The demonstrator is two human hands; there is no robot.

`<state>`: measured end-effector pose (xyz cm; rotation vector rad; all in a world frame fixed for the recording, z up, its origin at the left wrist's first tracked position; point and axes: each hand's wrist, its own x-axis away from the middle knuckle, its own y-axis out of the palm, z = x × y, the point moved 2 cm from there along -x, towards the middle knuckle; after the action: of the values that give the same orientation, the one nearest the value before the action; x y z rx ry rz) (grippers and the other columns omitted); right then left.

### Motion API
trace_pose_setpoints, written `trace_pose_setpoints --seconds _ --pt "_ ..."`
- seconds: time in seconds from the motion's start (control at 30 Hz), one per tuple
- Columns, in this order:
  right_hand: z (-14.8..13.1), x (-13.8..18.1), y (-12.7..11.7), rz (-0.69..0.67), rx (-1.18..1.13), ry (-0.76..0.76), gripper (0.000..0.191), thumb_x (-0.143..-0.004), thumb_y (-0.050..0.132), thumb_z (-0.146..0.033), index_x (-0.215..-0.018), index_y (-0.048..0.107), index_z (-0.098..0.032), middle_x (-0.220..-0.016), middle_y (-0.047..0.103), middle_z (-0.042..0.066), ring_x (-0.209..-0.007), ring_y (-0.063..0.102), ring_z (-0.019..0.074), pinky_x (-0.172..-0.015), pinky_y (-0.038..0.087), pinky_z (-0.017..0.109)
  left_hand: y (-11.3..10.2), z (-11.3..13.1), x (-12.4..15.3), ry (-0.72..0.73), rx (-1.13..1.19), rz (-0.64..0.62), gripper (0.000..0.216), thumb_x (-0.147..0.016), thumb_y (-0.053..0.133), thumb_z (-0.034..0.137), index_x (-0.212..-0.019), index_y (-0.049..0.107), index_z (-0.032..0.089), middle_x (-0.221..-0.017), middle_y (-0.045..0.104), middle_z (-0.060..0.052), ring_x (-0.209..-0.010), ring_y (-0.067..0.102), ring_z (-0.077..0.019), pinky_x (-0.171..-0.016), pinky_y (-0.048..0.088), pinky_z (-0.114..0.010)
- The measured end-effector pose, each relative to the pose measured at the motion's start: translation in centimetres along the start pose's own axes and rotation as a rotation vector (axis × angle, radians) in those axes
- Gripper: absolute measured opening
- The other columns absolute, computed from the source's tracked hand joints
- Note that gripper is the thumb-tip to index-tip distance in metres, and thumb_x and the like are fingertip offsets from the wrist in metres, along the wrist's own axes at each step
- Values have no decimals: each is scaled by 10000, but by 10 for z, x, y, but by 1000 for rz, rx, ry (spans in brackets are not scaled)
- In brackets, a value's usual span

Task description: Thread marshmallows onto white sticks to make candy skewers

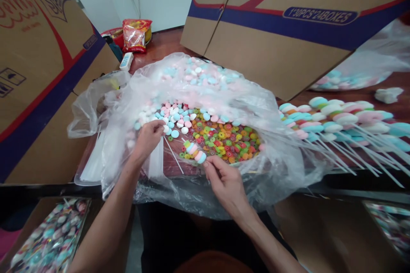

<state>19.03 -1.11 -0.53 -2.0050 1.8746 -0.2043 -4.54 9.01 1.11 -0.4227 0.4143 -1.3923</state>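
My right hand (224, 181) pinches a thin white stick threaded with pink, blue, white and green candies, the candy skewer (194, 151), held over the open plastic bag (282, 158). My left hand (149, 136) reaches into the pile of pastel marshmallow candies (179, 115), its fingers closed around a piece I cannot make out. Beside that pile lie bright ring-shaped gummies (229, 138). A loose white stick (173, 155) lies between my hands.
Finished skewers (336, 121) are stacked at the right on the wooden table. Large cardboard boxes stand at the left (35, 72) and the back right (288, 21). A tray of sticks (92, 166) sits at the left. Boxes of packed candy (51, 239) are below.
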Motion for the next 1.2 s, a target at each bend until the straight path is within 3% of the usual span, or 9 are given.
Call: trace_pose_setpoints --seconds 0.17,0.27,0.47,0.6,0.8,0.93,1.03,1.2 --pt "-1 0 0 6 18 -19 249 -964 476 -296 -744 546 -202 -574 468 -54 -501 438 94 -517 337 218 6 3 1 143 -251 -63 235 -784 535 181 -863 755 205 -790 711 -39 -730 635 -190 -736 481 -309" --pt "-2 0 -1 0 27 -26 251 -967 474 -294 -741 542 -205 -573 479 -51 -504 447 97 -518 343 218 6 8 4 202 -290 -71 215 -777 565 169 -846 760 227 -841 727 -43 -786 638 -203 -771 481 -316" --pt "-5 0 -1 5 48 -37 228 -965 474 -277 -763 554 -208 -564 480 -50 -506 458 105 -509 336 217 5 12 11 239 -252 -166 191 -799 583 169 -863 742 253 -763 706 -9 -674 603 -175 -699 471 -293" --pt "-5 0 -1 6 58 -62 238 -969 458 -262 -759 553 -201 -568 478 -50 -506 468 102 -511 335 214 9 9 14 342 -407 -194 206 -837 560 187 -937 731 241 -854 677 -45 -788 627 -210 -756 490 -325" --pt "-5 0 0 16 70 -59 264 -979 433 -267 -730 496 -207 -572 451 -54 -519 458 101 -515 332 210 22 3 28 451 -511 -129 315 -898 471 157 -1121 676 241 -1036 671 -78 -988 635 -241 -884 515 -372" --pt "-6 0 0 3 59 -57 266 -978 422 -270 -729 490 -206 -571 452 -53 -516 451 100 -508 324 210 27 4 39 520 -465 -59 309 -902 487 167 -1137 674 238 -1071 691 -95 -999 631 -255 -907 513 -402" --pt "-4 0 0 6 45 -41 280 -975 425 -291 -713 478 -208 -561 447 -52 -511 440 102 -496 312 213 28 8 42 413 -280 -28 279 -886 536 216 -1119 686 246 -1081 708 -81 -874 645 -217 -838 526 -370" --pt "1 0 -1 1 14 24 288 -979 428 -329 -731 504 -204 -570 454 -46 -511 446 104 -497 315 219 34 15 49 -87 414 -65 346 -777 705 350 -1078 691 180 -999 731 -64 -853 664 -185 -790 532 -302"
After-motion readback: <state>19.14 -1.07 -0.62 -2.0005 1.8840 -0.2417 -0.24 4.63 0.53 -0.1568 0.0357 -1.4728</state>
